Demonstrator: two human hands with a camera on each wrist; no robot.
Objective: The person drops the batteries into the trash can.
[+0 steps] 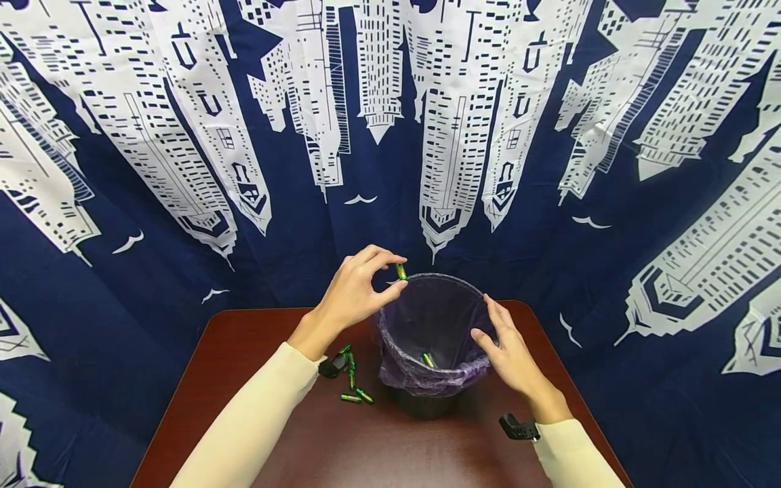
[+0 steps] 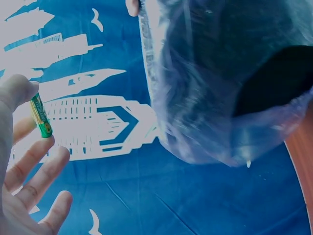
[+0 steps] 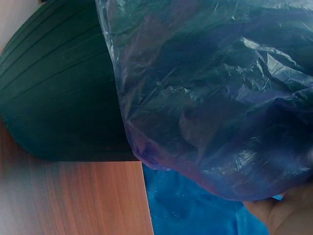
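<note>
My left hand (image 1: 354, 285) pinches a small green-and-gold battery (image 1: 401, 271) between thumb and fingertip, just above the left rim of a dark bin. In the left wrist view the battery (image 2: 41, 115) is held nearly upright, the other fingers spread loosely. The bin (image 1: 427, 405) is lined with a purple, see-through bag (image 1: 405, 379) folded over its rim. Another battery (image 1: 428, 360) lies inside. At the bin's right side, my right hand (image 1: 509, 346) rests its fingers, mostly straight, against the rim, thumb apart on the inner side. The right wrist view shows only part of this hand (image 3: 293, 210).
Several more green batteries (image 1: 350, 398) lie on the brown table (image 1: 244, 379) left of the bin, some partly behind the left wrist's black device (image 1: 333, 366). A blue curtain (image 1: 293, 257) with white buildings hangs behind the table's far edge.
</note>
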